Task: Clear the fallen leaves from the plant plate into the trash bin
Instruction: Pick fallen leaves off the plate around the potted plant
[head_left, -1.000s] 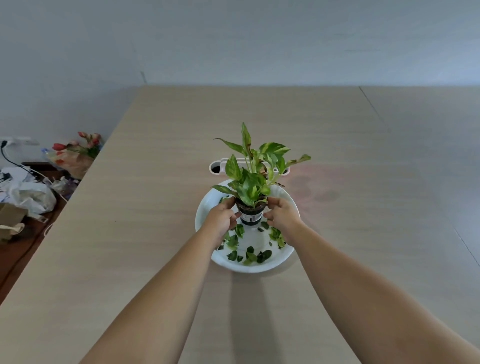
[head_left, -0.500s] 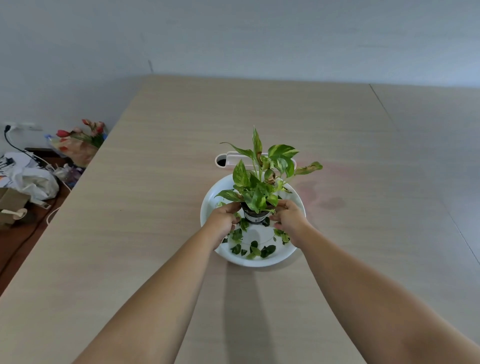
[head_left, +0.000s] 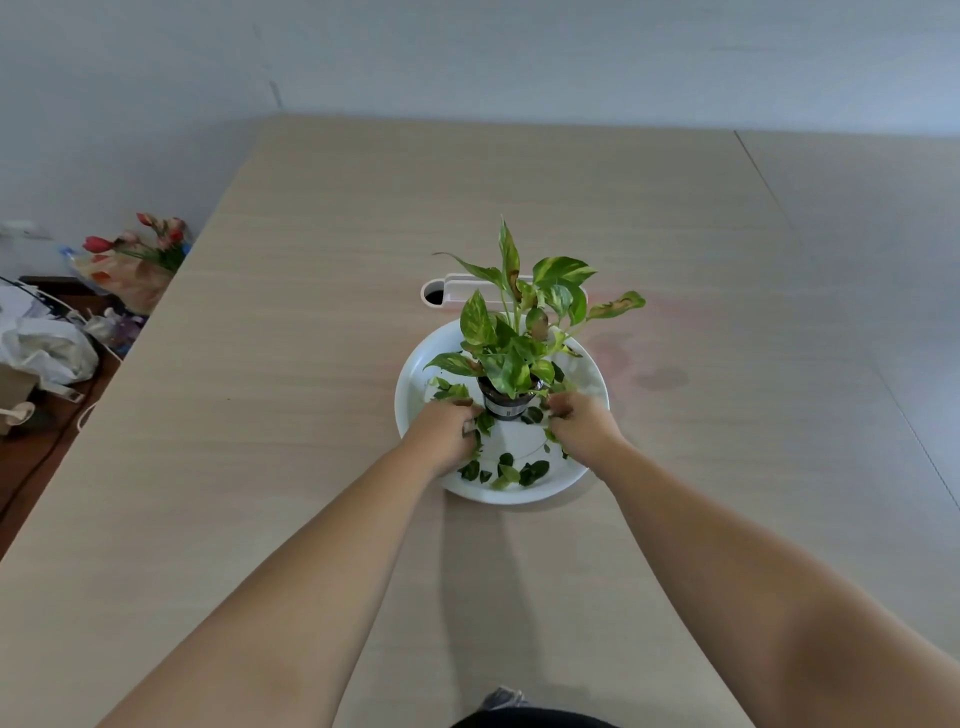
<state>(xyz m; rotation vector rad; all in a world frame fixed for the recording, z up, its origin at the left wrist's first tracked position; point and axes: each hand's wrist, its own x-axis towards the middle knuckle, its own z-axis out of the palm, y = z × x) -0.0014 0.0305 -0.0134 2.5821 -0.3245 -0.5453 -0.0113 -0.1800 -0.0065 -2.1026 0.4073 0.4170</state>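
Head view: two bare forearms reach across a pale worktop (head_left: 311, 364) to a white plate (head_left: 415, 374). Left hand (head_left: 441, 431) and right hand (head_left: 584, 423) both clutch loose leaves (head_left: 511, 470) scattered on it. A potted plant (head_left: 511, 364) stands beyond, in the plate's middle.

Worktop (head_left: 311, 364): pale wood-grain laminate, matt, smooth. Plate (head_left: 415, 379): white, smooth, slightly glossy, plastic-looking. Pot (head_left: 506, 408): dark, shiny. Plant leaves (head_left: 498, 338): waxy, variegated green. Cable grommet (head_left: 441, 293): white plastic.

Head view — high, facing forward-down, hands (head_left: 514, 434) near
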